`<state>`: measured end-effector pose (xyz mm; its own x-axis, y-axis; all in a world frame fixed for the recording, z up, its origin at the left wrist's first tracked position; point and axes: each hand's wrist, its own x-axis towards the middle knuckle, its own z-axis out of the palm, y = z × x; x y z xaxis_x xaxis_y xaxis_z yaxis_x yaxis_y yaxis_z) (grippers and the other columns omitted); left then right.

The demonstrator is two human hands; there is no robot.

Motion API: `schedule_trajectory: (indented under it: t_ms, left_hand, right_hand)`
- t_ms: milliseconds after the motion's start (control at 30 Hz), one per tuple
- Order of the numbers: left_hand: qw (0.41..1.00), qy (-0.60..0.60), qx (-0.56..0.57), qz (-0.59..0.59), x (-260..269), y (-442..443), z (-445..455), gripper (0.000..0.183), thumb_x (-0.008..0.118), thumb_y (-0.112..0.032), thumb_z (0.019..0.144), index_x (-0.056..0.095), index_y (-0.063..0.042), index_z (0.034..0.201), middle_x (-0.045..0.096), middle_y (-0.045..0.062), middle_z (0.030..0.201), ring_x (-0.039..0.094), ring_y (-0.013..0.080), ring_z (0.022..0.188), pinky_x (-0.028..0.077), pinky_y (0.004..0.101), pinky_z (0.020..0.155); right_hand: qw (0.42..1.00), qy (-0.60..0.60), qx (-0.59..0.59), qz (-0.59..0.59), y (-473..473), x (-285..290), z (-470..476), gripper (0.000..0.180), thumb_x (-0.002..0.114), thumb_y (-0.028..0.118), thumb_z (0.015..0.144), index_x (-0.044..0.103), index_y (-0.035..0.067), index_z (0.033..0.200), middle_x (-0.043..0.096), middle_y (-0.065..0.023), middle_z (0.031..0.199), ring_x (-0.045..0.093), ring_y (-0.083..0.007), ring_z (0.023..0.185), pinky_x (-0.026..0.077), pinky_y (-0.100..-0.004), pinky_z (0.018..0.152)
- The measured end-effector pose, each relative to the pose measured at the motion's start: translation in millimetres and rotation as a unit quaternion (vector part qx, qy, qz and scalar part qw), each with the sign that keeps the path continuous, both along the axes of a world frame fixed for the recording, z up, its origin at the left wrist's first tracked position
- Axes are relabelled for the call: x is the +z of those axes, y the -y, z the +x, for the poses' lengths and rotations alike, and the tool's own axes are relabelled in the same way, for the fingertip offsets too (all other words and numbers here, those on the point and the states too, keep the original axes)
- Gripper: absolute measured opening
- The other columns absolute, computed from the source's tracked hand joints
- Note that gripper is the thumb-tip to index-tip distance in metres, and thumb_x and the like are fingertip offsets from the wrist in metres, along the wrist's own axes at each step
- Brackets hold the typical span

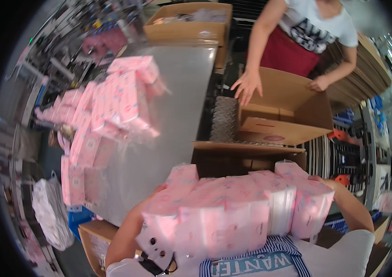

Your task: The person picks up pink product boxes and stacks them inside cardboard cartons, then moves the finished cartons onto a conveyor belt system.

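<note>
A row of several pink plastic-wrapped packs is squeezed between my two hands, close against my chest. My left hand presses the left end of the row, mostly hidden behind the packs. At the right end, my right hand grips the outermost pack, only some fingers showing. Just beyond the row stands an open cardboard box, its dark inside partly covered by the packs. More pink packs lie piled on the metal table to the left.
A co-worker stands across, one hand on another open cardboard box and the other hand spread beside it. A filled carton is at the table's far end. Flattened cardboard stacks up at the right, near a roller conveyor.
</note>
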<state>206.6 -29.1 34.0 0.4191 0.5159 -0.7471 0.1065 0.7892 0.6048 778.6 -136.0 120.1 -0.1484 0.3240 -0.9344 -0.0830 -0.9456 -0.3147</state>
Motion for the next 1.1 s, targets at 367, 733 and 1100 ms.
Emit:
schedule_trajectory:
  t_ms: [367,733,1100]
  left_hand:
    - [0.680,-0.600,-0.216,0.361,-192,-14,192,0.051,0.051,-0.039,0.088,0.051,0.005,0.115,0.057,0.022,0.107,0.061,0.0368,0.090,0.051,0.0436,0.078]
    - [0.668,-0.532,-0.462,0.240,-140,48,234,0.115,0.053,-0.079,0.064,0.008,-0.016,0.148,-0.009,0.023,0.151,-0.014,0.0377,0.139,0.007,0.0650,0.105]
    - [0.726,-0.383,-0.509,0.258,-212,19,199,0.077,0.044,-0.049,0.087,0.019,-0.004,0.144,0.022,0.019,0.149,0.021,0.0320,0.138,0.018,0.0455,0.111]
  right_hand:
    - [0.760,0.526,0.351,0.153,-37,-261,-44,0.030,0.045,0.016,0.088,0.052,-0.001,0.112,0.048,-0.0247,0.123,0.059,-0.0353,0.100,0.052,-0.0448,0.079]
    - [0.800,0.444,0.365,0.172,32,-218,-116,0.083,0.052,0.064,0.078,0.025,0.023,0.144,0.005,-0.0125,0.154,0.004,-0.0371,0.140,0.003,-0.0726,0.100]
    - [0.788,0.426,0.315,0.314,79,-358,-112,0.057,0.056,0.025,0.080,0.038,0.010,0.132,0.043,-0.0178,0.129,0.038,-0.0364,0.123,0.037,-0.0441,0.098]
